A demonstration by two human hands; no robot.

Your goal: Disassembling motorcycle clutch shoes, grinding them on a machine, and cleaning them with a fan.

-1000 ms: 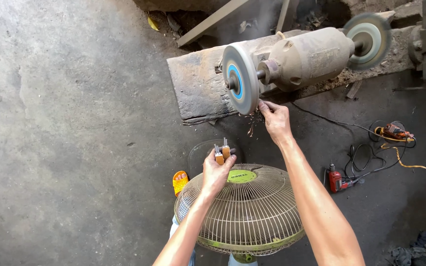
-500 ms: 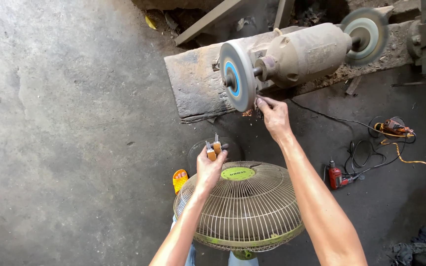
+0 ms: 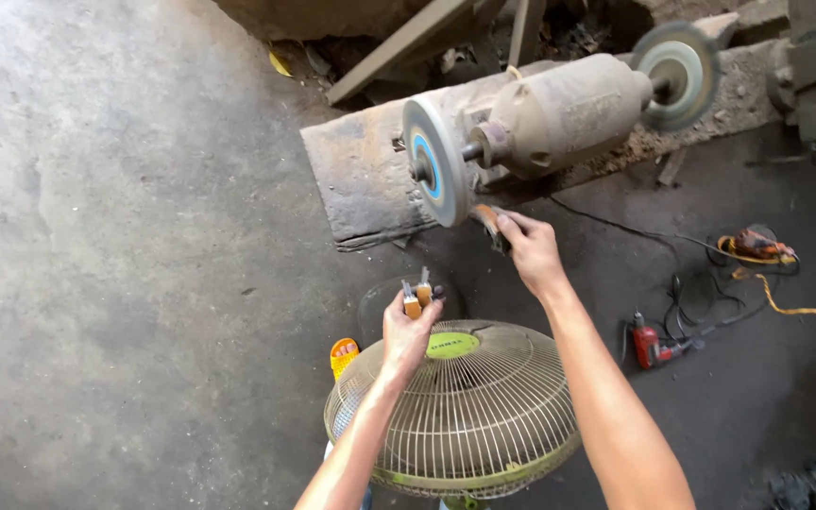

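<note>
Two small metal pieces (image 3: 417,297) are pinched in the left hand (image 3: 408,331) above the fan guard (image 3: 455,425), while another piece (image 3: 489,225), clamped in the right hand (image 3: 531,250), has been brought closer beneath the grinding wheel (image 3: 434,173).

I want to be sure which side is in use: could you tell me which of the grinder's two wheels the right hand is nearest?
The wheel with the blue centre, nearest the camera; the right hand holds a small piece just beside its lower edge. The other wheel sits at the motor's far end.
</note>
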